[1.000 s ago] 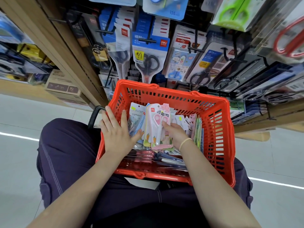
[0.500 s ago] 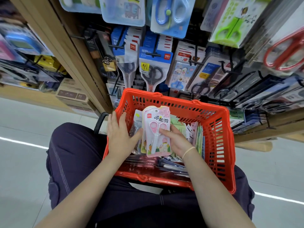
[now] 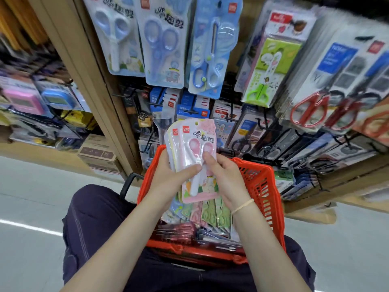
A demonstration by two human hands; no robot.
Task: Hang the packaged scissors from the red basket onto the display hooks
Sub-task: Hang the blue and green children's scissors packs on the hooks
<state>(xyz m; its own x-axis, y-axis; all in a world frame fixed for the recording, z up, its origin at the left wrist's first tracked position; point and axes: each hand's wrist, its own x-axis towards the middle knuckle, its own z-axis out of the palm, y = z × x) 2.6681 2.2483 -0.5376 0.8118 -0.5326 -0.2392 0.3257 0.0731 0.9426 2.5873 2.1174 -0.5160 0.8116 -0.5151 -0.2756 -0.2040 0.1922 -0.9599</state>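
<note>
Both my hands hold a small stack of packaged scissors [image 3: 196, 144] above the red basket [image 3: 261, 186] on my lap. The front pack is pink with pink-handled scissors. My left hand [image 3: 168, 178] grips the stack from the left, thumb across the front. My right hand [image 3: 223, 175] holds its right edge, thumb on the front pack. More packs [image 3: 210, 213] stand in the basket under my hands. Display hooks [image 3: 229, 118] carry rows of hung scissors straight ahead, with blue packs [image 3: 163, 43] in the row above.
A wooden upright [image 3: 88, 81] divides the scissors panel from shelves of other goods on the left. Cardboard boxes [image 3: 99, 152] sit on the floor by its base. Red-handled scissors [image 3: 309, 110] hang at the right. A wooden ledge [image 3: 328, 182] juts out at lower right.
The stack of packs has come up out of the basket in both hands. My view has tilted upward, showing the higher rows of hung scissors.
</note>
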